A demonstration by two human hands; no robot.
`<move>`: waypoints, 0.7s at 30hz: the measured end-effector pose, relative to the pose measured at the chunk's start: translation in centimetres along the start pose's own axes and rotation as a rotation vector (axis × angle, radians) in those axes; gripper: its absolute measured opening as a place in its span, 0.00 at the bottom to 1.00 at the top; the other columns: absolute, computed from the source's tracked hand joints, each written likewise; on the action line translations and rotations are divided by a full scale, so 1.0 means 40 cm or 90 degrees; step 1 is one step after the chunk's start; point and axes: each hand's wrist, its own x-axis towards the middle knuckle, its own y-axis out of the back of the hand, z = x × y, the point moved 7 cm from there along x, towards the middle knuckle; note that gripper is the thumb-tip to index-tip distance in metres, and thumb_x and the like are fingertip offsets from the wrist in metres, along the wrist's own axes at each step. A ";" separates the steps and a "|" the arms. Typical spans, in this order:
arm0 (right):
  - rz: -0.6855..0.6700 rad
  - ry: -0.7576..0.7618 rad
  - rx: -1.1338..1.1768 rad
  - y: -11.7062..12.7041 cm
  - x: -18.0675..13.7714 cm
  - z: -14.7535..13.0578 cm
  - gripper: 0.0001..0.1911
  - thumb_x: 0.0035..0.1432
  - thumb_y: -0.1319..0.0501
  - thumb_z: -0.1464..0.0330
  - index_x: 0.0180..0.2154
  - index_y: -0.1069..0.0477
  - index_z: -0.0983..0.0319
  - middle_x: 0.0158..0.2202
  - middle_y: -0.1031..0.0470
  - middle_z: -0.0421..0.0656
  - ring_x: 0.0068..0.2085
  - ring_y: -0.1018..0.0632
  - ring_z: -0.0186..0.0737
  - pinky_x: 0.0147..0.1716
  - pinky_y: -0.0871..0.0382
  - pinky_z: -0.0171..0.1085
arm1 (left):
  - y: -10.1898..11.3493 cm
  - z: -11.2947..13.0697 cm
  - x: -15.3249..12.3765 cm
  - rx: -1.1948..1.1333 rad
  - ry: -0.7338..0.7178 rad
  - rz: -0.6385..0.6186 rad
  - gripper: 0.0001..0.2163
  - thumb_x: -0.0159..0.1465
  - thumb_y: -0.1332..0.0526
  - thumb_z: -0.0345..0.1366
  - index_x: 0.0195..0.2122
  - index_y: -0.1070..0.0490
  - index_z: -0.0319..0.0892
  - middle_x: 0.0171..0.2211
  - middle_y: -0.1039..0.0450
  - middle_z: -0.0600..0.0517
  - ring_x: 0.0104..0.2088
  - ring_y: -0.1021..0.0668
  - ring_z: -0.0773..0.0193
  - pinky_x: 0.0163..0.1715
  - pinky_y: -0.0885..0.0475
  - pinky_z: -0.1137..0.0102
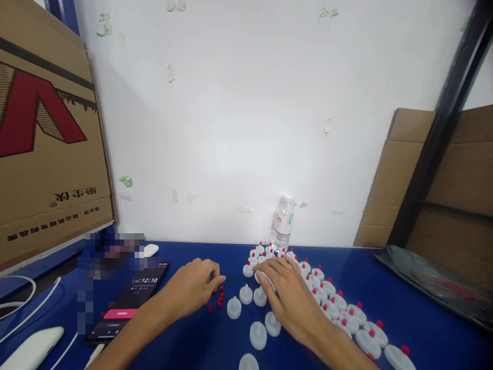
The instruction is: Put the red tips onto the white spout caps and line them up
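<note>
My left hand (198,285) is above the blue table beside a few tiny red caps (220,298). Its fingers are curled with the thumb close to them, and whatever lies between the tips is hidden. My right hand (287,293) reaches across the rows of white domed pieces, its thumb and forefinger around a white domed piece (258,277) that the fingers partly cover. Uncapped white pieces (233,308) stand between my hands and nearer to me. Many similar pieces with red caps on their tips (349,322) stand in slanting rows on the right.
A clear water bottle (282,223) stands against the white wall behind the rows. On the left are a phone (127,303), a white power bank (34,349), cables and a large cardboard box (50,190). A dark plastic bag (435,282) lies at the right.
</note>
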 end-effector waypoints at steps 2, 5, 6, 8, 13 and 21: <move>-0.032 0.002 0.000 -0.009 -0.003 0.009 0.16 0.72 0.50 0.70 0.53 0.28 0.52 0.48 0.22 0.40 0.54 0.25 0.44 0.63 0.44 0.58 | -0.003 0.009 -0.002 0.059 -0.017 0.076 0.17 0.72 0.52 0.41 0.31 0.29 0.45 0.28 0.22 0.47 0.33 0.19 0.53 0.32 0.35 0.66; -0.057 0.012 -0.023 -0.025 -0.006 0.019 0.16 0.73 0.51 0.68 0.54 0.29 0.51 0.52 0.22 0.39 0.59 0.28 0.46 0.62 0.41 0.58 | -0.029 0.023 -0.011 0.116 -0.053 0.132 0.17 0.73 0.56 0.36 0.37 0.28 0.43 0.32 0.21 0.44 0.34 0.18 0.50 0.33 0.34 0.64; -0.057 0.016 -0.038 -0.030 -0.004 0.021 0.16 0.73 0.51 0.67 0.54 0.29 0.51 0.53 0.23 0.40 0.60 0.29 0.47 0.62 0.40 0.58 | -0.036 0.026 -0.014 0.126 -0.068 0.145 0.16 0.73 0.56 0.35 0.38 0.28 0.43 0.33 0.21 0.44 0.34 0.18 0.51 0.33 0.33 0.65; -0.059 0.031 -0.069 -0.047 0.008 0.020 0.17 0.73 0.51 0.66 0.54 0.28 0.51 0.56 0.24 0.41 0.61 0.29 0.49 0.62 0.40 0.59 | -0.045 0.029 -0.020 0.137 -0.088 0.168 0.16 0.73 0.56 0.34 0.40 0.29 0.44 0.35 0.21 0.45 0.35 0.18 0.53 0.34 0.32 0.65; -0.117 0.083 -0.117 -0.111 0.066 0.002 0.18 0.73 0.52 0.64 0.51 0.25 0.55 0.48 0.19 0.45 0.57 0.25 0.51 0.60 0.39 0.61 | -0.042 0.024 -0.028 0.149 -0.100 0.211 0.15 0.73 0.56 0.33 0.41 0.30 0.45 0.37 0.21 0.46 0.39 0.18 0.52 0.37 0.30 0.64; -0.066 0.138 0.016 -0.074 0.094 -0.054 0.08 0.68 0.40 0.66 0.48 0.28 0.56 0.45 0.22 0.40 0.46 0.20 0.42 0.49 0.28 0.41 | -0.011 0.020 -0.056 -0.007 -0.114 0.263 0.09 0.74 0.56 0.37 0.39 0.39 0.47 0.33 0.23 0.51 0.32 0.20 0.58 0.30 0.35 0.66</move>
